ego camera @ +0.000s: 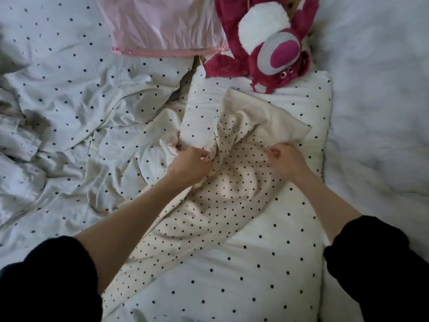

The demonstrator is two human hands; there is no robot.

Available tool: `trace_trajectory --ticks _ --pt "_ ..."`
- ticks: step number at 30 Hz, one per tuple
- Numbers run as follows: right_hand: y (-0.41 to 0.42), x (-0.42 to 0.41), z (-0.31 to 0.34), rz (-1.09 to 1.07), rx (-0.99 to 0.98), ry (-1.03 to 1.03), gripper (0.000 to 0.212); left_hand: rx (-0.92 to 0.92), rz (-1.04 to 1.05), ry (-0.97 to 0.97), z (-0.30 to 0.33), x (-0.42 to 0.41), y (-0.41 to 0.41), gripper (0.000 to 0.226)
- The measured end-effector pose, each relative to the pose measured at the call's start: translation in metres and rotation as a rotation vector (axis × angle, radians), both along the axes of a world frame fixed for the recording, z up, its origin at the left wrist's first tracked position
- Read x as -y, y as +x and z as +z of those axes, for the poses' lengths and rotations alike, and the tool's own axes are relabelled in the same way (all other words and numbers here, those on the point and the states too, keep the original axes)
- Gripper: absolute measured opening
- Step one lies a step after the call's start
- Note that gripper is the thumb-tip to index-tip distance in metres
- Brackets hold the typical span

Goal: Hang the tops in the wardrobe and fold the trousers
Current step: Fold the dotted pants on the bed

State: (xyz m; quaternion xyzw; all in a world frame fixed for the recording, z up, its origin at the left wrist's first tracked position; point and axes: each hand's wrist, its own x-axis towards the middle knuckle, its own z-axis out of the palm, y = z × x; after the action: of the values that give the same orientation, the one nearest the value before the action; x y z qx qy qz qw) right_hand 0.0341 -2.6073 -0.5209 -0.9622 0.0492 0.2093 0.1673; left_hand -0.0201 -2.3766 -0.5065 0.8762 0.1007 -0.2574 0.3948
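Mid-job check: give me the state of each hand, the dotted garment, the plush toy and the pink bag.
Left hand: pinching the dotted garment.
Right hand: pinching the same garment.
Dotted garment: crumpled, unfolded, lying on the pillow.
Plush toy: lying upside down.
Pink bag: lying flat, zip closed.

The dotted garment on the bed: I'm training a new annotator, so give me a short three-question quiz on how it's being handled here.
1. True or false: both hands have a grip on the cream dotted garment.
2. Which thing lies beyond the garment, at the far end of the pillow? A) a magenta plush bear B) a wooden hanger C) a shoe box
3. Fill in: left of the plush bear lies a pale ____ fabric bag with a zip along its near edge.

Key: 1. True: the left hand grips bunched fabric and the right hand pinches it. 2. A. 3. pink.
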Motion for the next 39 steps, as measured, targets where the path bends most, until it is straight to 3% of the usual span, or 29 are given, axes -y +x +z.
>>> trace_trajectory --ticks 4,6,9,11,13,16,18,21,25,28,33,36,39 --pt "0.001 0.007 0.019 -0.215 -0.033 0.164 0.044 0.306 -0.304 0.354 0.004 0.037 -0.019 0.035" --pt "0.005 -0.004 0.028 -0.292 0.024 0.24 0.054 0.327 -0.435 0.41 -0.002 0.052 -0.033 0.058" --pt "0.014 -0.034 0.035 -0.154 0.028 0.287 0.055 0.286 -0.547 0.463 -0.009 0.065 -0.047 0.08" --pt "0.022 -0.057 0.029 -0.043 -0.054 0.2 0.075 0.284 -0.586 0.441 -0.011 0.071 -0.05 0.082" --pt "0.024 -0.075 0.014 0.031 -0.064 -0.029 0.078 0.291 -0.588 0.423 -0.014 0.074 -0.053 0.083" --pt "0.02 -0.081 -0.006 0.179 0.051 -0.395 0.043 0.301 -0.578 0.418 -0.018 0.072 -0.058 0.085" --pt "0.019 -0.072 -0.013 0.196 0.165 -0.424 0.031 0.291 -0.587 0.432 -0.022 0.068 -0.063 0.092" --pt "0.026 -0.05 -0.011 0.001 0.206 -0.266 0.031 0.229 -0.534 0.498 -0.028 0.061 -0.071 0.094" --pt "0.037 -0.017 0.003 -0.749 -0.071 0.448 0.012 0.178 -0.466 0.523 -0.029 0.051 -0.08 0.065" --pt "0.023 0.005 0.008 -1.125 -0.142 0.699 0.008 0.258 -0.505 0.449 -0.029 0.053 -0.088 0.034" --pt "0.012 0.008 -0.002 -1.182 -0.005 0.678 0.03 0.408 -0.567 0.403 -0.032 0.056 -0.106 0.036" --pt "0.007 -0.009 -0.006 -0.997 0.042 0.496 0.073 0.534 -0.522 0.51 -0.034 0.053 -0.114 0.057" --pt "-0.006 -0.019 -0.011 -0.95 0.011 0.413 0.067 0.604 -0.452 0.531 -0.04 0.046 -0.125 0.062"
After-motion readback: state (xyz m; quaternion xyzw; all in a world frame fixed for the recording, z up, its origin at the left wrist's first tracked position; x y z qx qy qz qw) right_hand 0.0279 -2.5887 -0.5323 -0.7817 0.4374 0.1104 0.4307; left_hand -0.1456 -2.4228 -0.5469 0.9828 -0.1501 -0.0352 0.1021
